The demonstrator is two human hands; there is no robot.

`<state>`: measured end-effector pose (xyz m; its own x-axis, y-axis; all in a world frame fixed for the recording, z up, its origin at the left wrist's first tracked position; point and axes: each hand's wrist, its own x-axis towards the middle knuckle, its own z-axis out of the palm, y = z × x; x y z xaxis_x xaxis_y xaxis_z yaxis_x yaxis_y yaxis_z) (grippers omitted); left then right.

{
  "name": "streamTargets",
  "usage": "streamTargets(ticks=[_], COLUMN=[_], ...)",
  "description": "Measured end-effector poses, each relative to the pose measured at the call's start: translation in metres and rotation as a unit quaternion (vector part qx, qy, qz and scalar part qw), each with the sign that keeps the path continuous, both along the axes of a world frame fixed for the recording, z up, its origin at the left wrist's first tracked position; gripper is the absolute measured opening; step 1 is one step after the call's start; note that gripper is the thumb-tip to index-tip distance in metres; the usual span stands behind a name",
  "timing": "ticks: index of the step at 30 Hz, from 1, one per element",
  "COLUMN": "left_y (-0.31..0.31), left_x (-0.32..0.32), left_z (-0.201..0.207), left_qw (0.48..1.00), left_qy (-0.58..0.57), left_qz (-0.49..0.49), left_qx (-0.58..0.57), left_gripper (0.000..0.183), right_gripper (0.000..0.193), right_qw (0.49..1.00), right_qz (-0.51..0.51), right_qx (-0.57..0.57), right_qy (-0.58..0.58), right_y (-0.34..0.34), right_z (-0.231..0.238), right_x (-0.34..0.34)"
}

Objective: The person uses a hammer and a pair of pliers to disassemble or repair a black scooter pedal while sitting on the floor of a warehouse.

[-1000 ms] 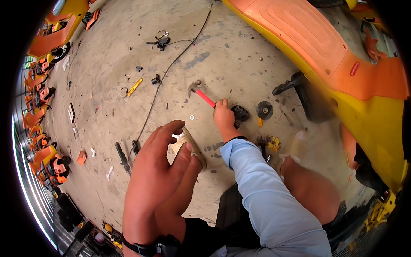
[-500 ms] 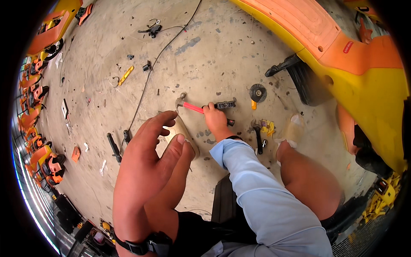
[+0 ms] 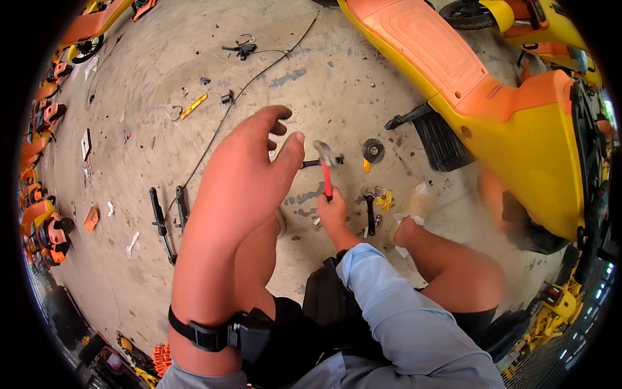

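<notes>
My right hand (image 3: 332, 212) is wrapped round the handle of a claw hammer (image 3: 326, 180). The hammer stands out from my fist, its red shaft pointing away from me and its grey head slightly blurred. Up and to the left of it, my left hand (image 3: 253, 159) hangs over the floor, fingers curved and thumb apart, with nothing visible in its grip. A dark bar-shaped tool (image 3: 312, 163) lies on the floor beyond the hammer, partly hidden by it. To the right are a round black disc (image 3: 373, 150), an adjustable wrench (image 3: 370, 215) and a crumpled yellow packet (image 3: 384, 198).
An orange and yellow scooter body (image 3: 505, 139) with a black footrest fills the right side. Two black tubes (image 3: 157, 211) lie at the left. A black cable (image 3: 241, 96) crosses the floor near a yellow strip (image 3: 194, 106) and a lever assembly (image 3: 244, 49).
My right hand has swung the hammer from lying leftward to pointing away from me. My left hand has moved farther out and a little right. The view has shifted.
</notes>
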<state>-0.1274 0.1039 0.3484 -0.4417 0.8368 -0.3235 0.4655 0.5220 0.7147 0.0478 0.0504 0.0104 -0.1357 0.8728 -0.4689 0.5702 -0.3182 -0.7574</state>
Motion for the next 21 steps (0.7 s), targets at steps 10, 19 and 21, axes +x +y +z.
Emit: streamTargets(ticks=[10,19,21], left_y=[-0.001,0.004,-0.003], left_x=[0.0,-0.038,-0.052], left_z=[0.0,0.007,0.007], left_qw=[0.997,0.995,0.991], left_qy=[0.048,0.067,0.083], left_qz=[-0.025,0.025,0.06], left_qx=[0.047,0.074,0.091], left_gripper=[0.046,0.046,0.045], right_gripper=[0.012,0.018,0.023], right_qw=[0.994,0.972,0.944], right_qz=[0.016,0.12,0.157], right_qx=[0.033,0.196,0.279], right_qy=[-0.1,0.051,0.086], right_y=[-0.011,0.13,0.154], right_z=[-0.022,0.183,0.286], right_x=[0.072,0.025,-0.007])
